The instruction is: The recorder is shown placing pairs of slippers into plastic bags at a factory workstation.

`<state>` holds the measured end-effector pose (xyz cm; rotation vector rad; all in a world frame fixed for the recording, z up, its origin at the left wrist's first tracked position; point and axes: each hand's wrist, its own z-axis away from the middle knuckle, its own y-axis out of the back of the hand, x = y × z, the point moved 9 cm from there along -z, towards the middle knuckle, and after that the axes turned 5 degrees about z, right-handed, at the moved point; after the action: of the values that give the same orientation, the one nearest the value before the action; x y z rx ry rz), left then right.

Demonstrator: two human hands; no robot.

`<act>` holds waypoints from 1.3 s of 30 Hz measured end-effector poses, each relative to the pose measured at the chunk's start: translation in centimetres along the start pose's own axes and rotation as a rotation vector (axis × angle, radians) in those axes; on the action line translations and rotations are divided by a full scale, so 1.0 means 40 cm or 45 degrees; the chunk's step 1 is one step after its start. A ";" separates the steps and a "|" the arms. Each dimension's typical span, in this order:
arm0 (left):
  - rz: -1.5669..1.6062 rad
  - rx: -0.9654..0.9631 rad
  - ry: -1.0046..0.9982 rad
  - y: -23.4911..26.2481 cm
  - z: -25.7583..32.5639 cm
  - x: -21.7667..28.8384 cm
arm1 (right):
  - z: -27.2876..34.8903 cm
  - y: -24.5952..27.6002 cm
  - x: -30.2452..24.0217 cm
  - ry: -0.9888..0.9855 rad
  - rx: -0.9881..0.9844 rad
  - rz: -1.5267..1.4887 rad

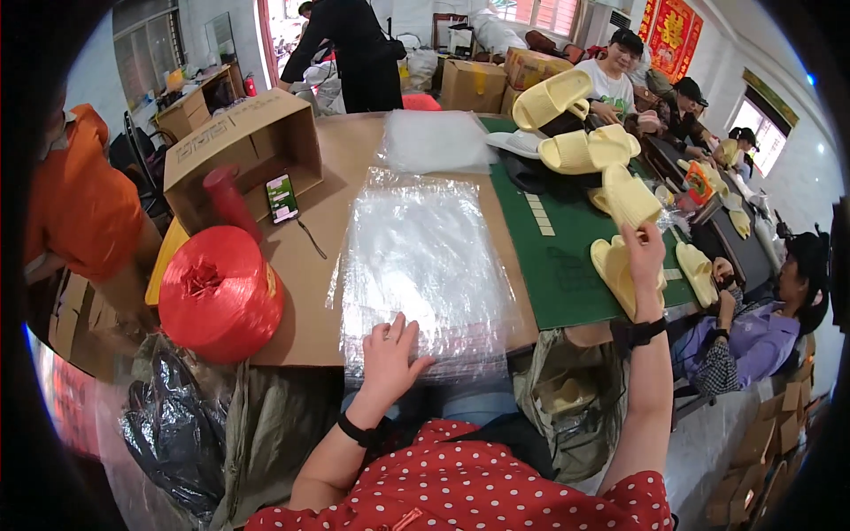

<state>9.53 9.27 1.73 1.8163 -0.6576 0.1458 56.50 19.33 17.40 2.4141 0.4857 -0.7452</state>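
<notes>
Over on the far left, the edge of the scene is filled by a co-worker in orange [88, 203], and straight away the table [305, 301] is seen to be crowded: a fat red roll [221, 305] is parked at its near left corner, a red tube [232, 203] is set right behind it, and an open carton [212, 137] is tipped on its side beyond. A phone [282, 197], screen lit, is placed at the carton's mouth, with a cord [312, 239] trailed from it. Into the middle, where clear bags [425, 243] are stacked flat, backed by a white pile [436, 142]; farther off, a person in black [359, 57] is glimpsed. On the right, a green mat [531, 274] is partly covered by a heap [575, 152] of slippers, just beyond the right hand [644, 252], while a second slipper [611, 270] is partly hidden by that hand's wrist. A person in purple [753, 341] is seated at far right. And the hands? Held well apart: the left hand [390, 354] is laid on the bags' near end, fingers spread; by the right, a yellow slipper [630, 195] is pinched at its near end, right of the bags, up against the heap.
</notes>
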 end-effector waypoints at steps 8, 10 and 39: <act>0.015 -0.008 -0.044 -0.001 -0.011 0.013 | 0.326 -0.271 -0.244 0.019 -0.711 -0.290; 0.002 -0.019 -0.021 0.001 -0.008 0.009 | 0.420 -0.322 -0.262 0.050 -0.904 -0.244; 0.128 -0.293 -0.183 0.017 -0.035 -0.007 | 0.247 -0.292 -0.024 -0.148 -0.637 -0.220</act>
<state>9.26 10.51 2.66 1.5826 -0.8331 0.0053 46.18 22.27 6.46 1.8715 0.7420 -0.7285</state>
